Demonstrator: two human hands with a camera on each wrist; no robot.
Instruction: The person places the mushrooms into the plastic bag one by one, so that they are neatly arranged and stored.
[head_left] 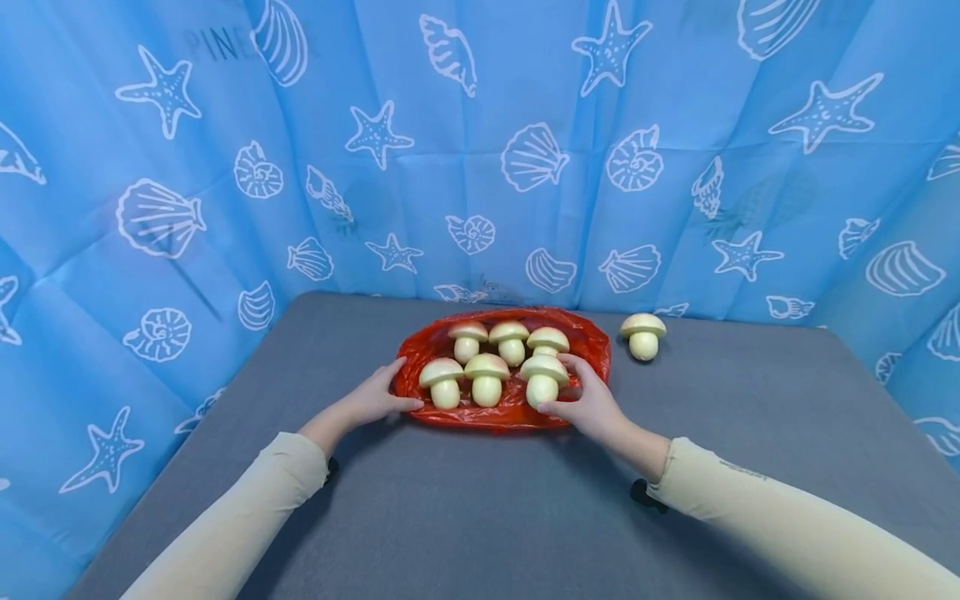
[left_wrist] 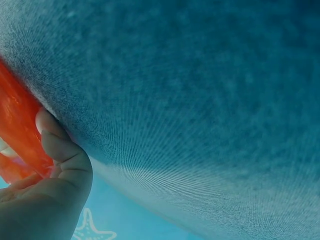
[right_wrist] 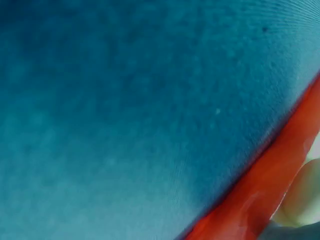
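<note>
In the head view a red plastic bag lies spread open on the table with several pale cream mushrooms, such as one mushroom, standing in two rows inside it. My left hand is at the bag's left end, and the left wrist view has its thumb and fingers pinching the red edge. At the front right of the bag, my right hand grips a mushroom between thumb and fingers. Only the bag's side and part of a mushroom appear in the right wrist view.
One more mushroom stands on the grey table, to the right of the bag near the back edge. Behind the table hangs a blue curtain printed with white shells and starfish.
</note>
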